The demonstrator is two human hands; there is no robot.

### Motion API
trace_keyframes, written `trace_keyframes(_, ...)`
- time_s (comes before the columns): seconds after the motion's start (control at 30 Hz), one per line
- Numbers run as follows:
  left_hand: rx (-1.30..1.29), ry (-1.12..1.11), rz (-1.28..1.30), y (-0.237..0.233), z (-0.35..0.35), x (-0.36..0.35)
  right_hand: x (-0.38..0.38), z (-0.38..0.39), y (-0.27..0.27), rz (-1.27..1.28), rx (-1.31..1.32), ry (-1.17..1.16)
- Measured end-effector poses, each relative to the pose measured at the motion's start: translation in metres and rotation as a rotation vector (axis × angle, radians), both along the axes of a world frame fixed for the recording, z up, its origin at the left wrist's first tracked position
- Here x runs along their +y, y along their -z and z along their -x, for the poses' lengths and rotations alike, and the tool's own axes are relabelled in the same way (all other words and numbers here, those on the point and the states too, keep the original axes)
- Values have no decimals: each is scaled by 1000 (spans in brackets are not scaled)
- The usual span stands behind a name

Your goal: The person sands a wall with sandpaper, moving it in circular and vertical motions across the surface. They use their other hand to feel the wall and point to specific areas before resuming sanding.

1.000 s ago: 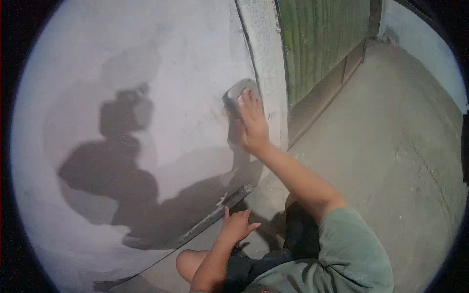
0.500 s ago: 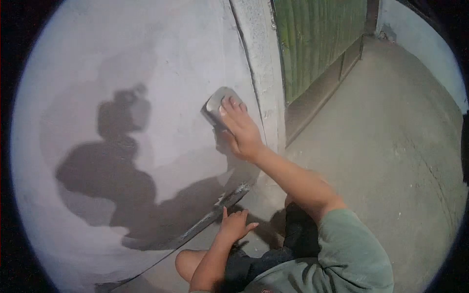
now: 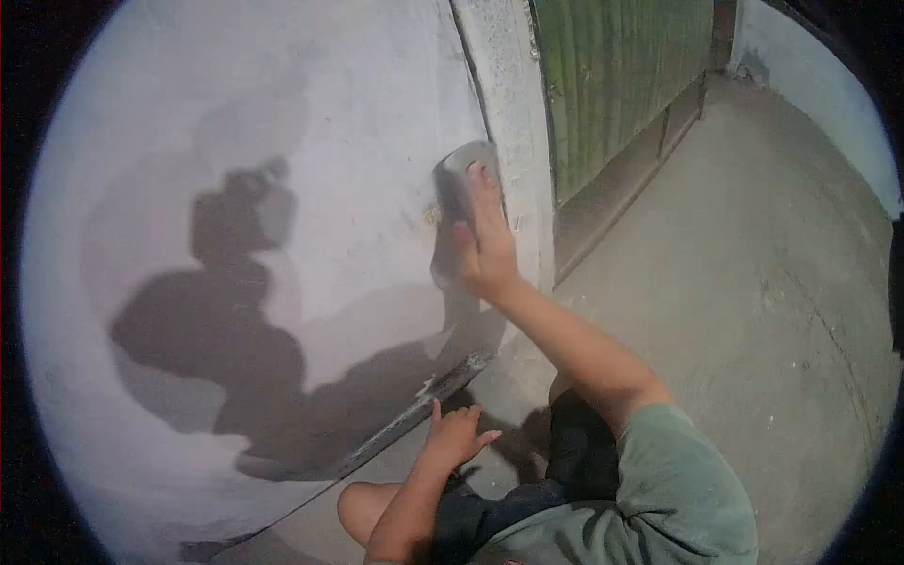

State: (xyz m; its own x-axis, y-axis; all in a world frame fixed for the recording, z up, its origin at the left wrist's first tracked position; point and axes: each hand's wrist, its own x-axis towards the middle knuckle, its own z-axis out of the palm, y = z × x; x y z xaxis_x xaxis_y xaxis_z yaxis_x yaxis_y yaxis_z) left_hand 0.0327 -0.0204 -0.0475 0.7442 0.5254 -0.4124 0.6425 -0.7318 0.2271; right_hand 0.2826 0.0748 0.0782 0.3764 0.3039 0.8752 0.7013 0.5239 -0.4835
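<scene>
Right hand [image 3: 485,250] is up on the wall [image 3: 330,122], fingers laid long over the back of a grey block [image 3: 455,168] and pressing it flat to the plaster. It's holding the block, not loose. The block sits just beside the pale corner strip [image 3: 504,94], w/ the green gate [image 3: 612,85] beyond that.

Left hand [image 3: 455,435] is down low, fingers spread wide and holding nothing, fingertips at the floor [image 3: 753,282] right by the dark strip [image 3: 414,419] along the wall's foot.

Risk here, I reckon: the block is v. close to that corner edge. One stroke too far right and it tips off the flat, gouging the surface or chipping the edge. The grip looks like palm pressure only — a damp or dusty face could let it skid out from under the fingers. The crouch leans on one spread hand, so a long reach upward might cost balance. The person's own shadow [image 3: 226,311] also covers much of the wall, so rough patches there are hard to spot.

The block itself is grey, rounded at the corners, slab-like and thick enough to show a side face. It's tilted a bit, top end free, lower part hidden under the fingers. Can't tell its working face.
</scene>
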Motion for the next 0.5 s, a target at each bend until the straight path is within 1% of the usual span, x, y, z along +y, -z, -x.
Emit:
trace_keyframes(0.03,27,9,21,0,-1,2,0,3,5,1,0,4)
trace_keyframes(0.1,66,24,25,2,-5,7,2,7,18,75,-233,-73)
trace_keyframes(0.17,105,28,28,3,-4,7,0,0,7,65,-230,-101)
trace_keyframes(0.23,34,-7,35,1,-3,5,3,-6,-6,8,50,-6)
trace_keyframes(0.27,29,-13,36,1,-3,4,6,-8,-3,-29,10,6)
trace_keyframes(0.3,40,-7,34,2,-2,4,7,-3,1,-28,7,2)
trace_keyframes(0.37,59,10,34,-2,-4,3,3,15,11,10,-99,-17)
trace_keyframes(0.4,110,18,42,-3,-7,6,2,19,15,28,-185,-91)
trace_keyframes(0.43,160,23,49,-5,-8,6,2,16,15,29,-181,-87)
trace_keyframes(0.5,117,15,53,1,-3,8,7,6,11,89,-219,-51)
